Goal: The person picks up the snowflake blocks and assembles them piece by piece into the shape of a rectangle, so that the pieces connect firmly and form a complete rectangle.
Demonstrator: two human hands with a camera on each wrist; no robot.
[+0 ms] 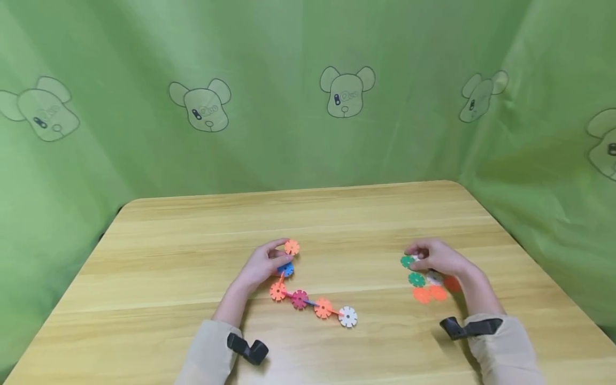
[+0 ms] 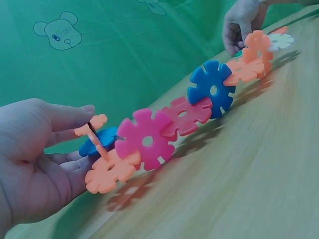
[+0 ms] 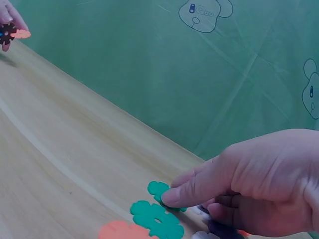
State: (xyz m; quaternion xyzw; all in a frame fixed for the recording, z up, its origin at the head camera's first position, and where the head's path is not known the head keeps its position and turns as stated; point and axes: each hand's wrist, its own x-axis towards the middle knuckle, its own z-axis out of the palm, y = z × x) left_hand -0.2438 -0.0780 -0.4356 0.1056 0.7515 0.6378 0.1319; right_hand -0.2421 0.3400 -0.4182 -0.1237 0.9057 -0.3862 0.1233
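Note:
My left hand (image 1: 261, 266) grips the far end of a chain of notched, flower-shaped plastic discs, near a blue disc (image 1: 286, 269) and an orange disc (image 1: 291, 247). From there the chain runs toward me and right, through a pink disc (image 1: 299, 299) to a white disc (image 1: 348, 316). In the left wrist view, pink and blue discs (image 2: 212, 89) stand slotted crosswise into their neighbours. On the right, my right hand (image 1: 440, 258) pinches a green disc (image 3: 158, 189) between thumb and fingers. The fingers hide part of that disc.
Loose discs lie under and beside the right hand: another green disc (image 1: 416, 279), orange discs (image 1: 421, 294) and a whitish one (image 1: 435, 277). All rest on a wooden table (image 1: 192, 224). A green curtain (image 1: 279, 149) surrounds its far side.

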